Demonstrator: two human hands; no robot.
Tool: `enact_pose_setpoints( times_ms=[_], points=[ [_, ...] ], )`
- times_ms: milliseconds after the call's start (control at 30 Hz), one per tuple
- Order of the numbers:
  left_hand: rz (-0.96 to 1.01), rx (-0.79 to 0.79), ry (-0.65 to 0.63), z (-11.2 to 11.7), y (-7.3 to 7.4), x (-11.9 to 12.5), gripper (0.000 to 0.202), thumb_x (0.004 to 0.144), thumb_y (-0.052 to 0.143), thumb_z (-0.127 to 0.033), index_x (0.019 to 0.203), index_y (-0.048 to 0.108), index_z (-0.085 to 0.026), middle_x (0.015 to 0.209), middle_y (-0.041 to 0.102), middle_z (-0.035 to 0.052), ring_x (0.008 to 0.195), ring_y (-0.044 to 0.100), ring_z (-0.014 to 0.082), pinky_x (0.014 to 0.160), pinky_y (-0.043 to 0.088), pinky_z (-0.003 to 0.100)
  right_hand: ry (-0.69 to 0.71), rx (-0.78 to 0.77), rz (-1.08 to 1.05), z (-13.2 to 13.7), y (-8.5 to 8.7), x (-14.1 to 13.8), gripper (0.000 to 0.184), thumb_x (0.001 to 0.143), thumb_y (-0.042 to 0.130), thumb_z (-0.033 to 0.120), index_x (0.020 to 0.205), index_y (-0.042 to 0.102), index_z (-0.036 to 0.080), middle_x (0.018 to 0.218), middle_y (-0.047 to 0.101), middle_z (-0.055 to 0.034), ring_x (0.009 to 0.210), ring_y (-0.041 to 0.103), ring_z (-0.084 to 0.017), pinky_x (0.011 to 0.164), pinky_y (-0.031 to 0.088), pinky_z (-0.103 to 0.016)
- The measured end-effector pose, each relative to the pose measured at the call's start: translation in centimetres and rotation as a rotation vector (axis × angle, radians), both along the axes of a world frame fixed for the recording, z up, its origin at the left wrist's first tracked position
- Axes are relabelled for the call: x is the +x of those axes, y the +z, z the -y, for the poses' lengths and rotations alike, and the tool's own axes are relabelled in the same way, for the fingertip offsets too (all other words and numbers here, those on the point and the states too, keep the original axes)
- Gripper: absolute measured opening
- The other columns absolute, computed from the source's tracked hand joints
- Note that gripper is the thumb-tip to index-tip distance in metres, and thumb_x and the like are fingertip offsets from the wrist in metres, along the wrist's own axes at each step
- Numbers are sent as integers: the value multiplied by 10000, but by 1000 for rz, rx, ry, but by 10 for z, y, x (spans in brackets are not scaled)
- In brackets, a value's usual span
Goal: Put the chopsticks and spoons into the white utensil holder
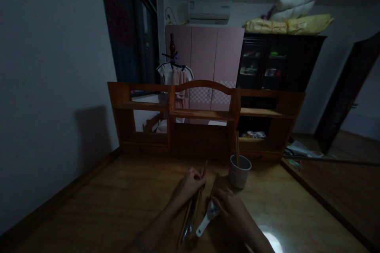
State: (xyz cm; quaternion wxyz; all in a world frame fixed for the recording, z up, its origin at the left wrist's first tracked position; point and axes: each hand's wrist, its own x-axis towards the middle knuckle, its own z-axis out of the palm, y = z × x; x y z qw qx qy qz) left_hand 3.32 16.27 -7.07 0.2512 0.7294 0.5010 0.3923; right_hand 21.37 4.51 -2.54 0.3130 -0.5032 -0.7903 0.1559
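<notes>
My left hand (191, 184) is closed around thin wooden chopsticks (204, 169), their tips pointing away from me. Below it, several more long thin sticks (190, 213), some of them shiny like metal, lie along the table. My right hand (230, 206) is closed at the bowl end of a white soup spoon (204, 223), whose handle points back toward me. Another chopstick (214, 185) reaches out past the right fingertips; whether the fingers hold it is hidden. Just beyond my right hand stands a light grey cup (240, 176) with chopsticks (237, 148) upright in it.
The wooden table (118, 197) has a low shelf unit (203, 116) along its far edge. A wall (53, 87) borders it on the left, and a raised edge (320, 199) runs along the right. A pink wardrobe (204, 51) and a dark cabinet (285, 63) stand behind.
</notes>
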Motion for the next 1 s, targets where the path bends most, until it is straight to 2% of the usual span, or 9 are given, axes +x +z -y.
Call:
enact_pose_setpoints(
  times_ms=[167, 300, 400, 600, 767, 867, 1000],
  points=[
    [87, -49, 5, -19, -15, -8, 358, 769, 595, -499, 714, 665, -152, 830, 588, 33, 794, 574, 174, 716, 407, 262, 41, -39, 21, 1, 0, -8, 222, 1000, 420, 262, 984, 636, 210, 964, 643, -53, 962, 561, -221, 819, 416, -284],
    [40, -25, 6, -12, -12, -7, 331, 756, 614, -478, 698, 651, -154, 830, 579, 27, 785, 570, 167, 702, 399, 255, 39, -28, 45, -4, -1, -9, 280, 993, 398, 250, 934, 663, 182, 916, 653, -74, 920, 583, -225, 800, 423, -284],
    [-37, 19, 4, -2, -5, -4, 280, 754, 621, -440, 713, 641, -164, 843, 572, 24, 776, 564, 159, 693, 398, 248, -30, 17, 8, -12, -1, -6, 238, 944, 438, 197, 985, 669, 161, 958, 667, -89, 928, 602, -224, 771, 425, -269],
    [-133, 46, -6, 12, 4, 2, 200, 712, 655, -360, 679, 633, -164, 864, 576, 47, 888, 554, 199, 750, 410, 265, -238, -71, 148, -29, 7, 0, 275, 930, 418, 142, 783, 650, 167, 749, 681, -45, 706, 653, -166, 578, 359, -213],
    [-148, 50, 7, 12, 5, 2, 258, 769, 607, -403, 685, 636, -161, 841, 574, 52, 875, 550, 204, 751, 405, 276, -332, -158, 258, -48, 5, -3, 204, 890, 514, 187, 762, 668, 150, 790, 700, -104, 788, 679, -216, 595, 379, -224],
    [-64, 87, 19, 11, 8, 2, 295, 803, 571, -430, 684, 626, -166, 841, 563, 48, 857, 541, 196, 755, 398, 280, -381, -199, 326, -62, -1, -11, 150, 862, 554, 220, 884, 681, 143, 903, 704, -150, 866, 681, -274, 630, 418, -256],
    [324, -1, -19, 7, 16, 2, 305, 770, 601, -445, 644, 596, -167, 752, 545, 21, 772, 523, 173, 732, 385, 270, -405, -222, 386, -75, -5, -23, 232, 889, 502, 233, 1022, 662, 129, 974, 695, -185, 930, 673, -314, 704, 463, -326]
  ],
)
